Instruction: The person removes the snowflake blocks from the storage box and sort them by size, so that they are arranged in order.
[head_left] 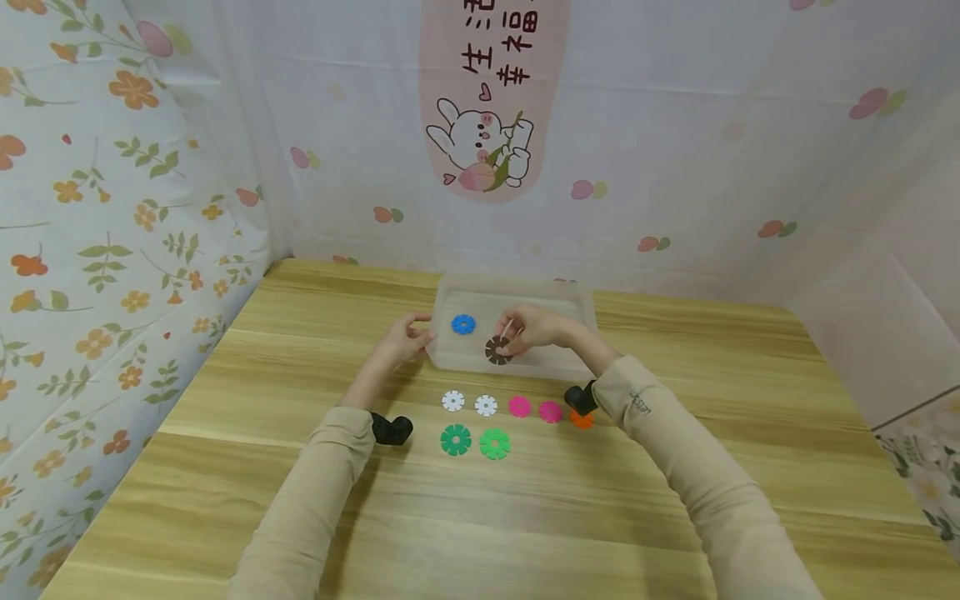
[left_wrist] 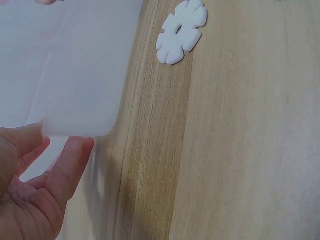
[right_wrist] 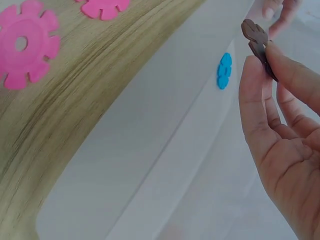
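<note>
My right hand [head_left: 528,327] pinches a brown notched snowflake disc [head_left: 497,351] between thumb and fingers, over the translucent plastic box [head_left: 517,367]. In the right wrist view, the brown disc [right_wrist: 256,37] is seen nearly edge-on. A blue snowflake disc [head_left: 463,324] lies inside the box, left of the brown one. At the box's left end, my left hand [head_left: 406,340] grips the edge; the left wrist view has its thumb and fingers [left_wrist: 75,155] right at the corner.
In front of the box lie two white discs [head_left: 453,401], two pink discs [head_left: 519,407] and an orange disc [head_left: 582,419] partly covered by the right wrist's black camera [head_left: 580,399]. Nearer are a dark green disc [head_left: 455,440] and a light green disc [head_left: 495,444]. A printed curtain [head_left: 645,167] hangs behind the table.
</note>
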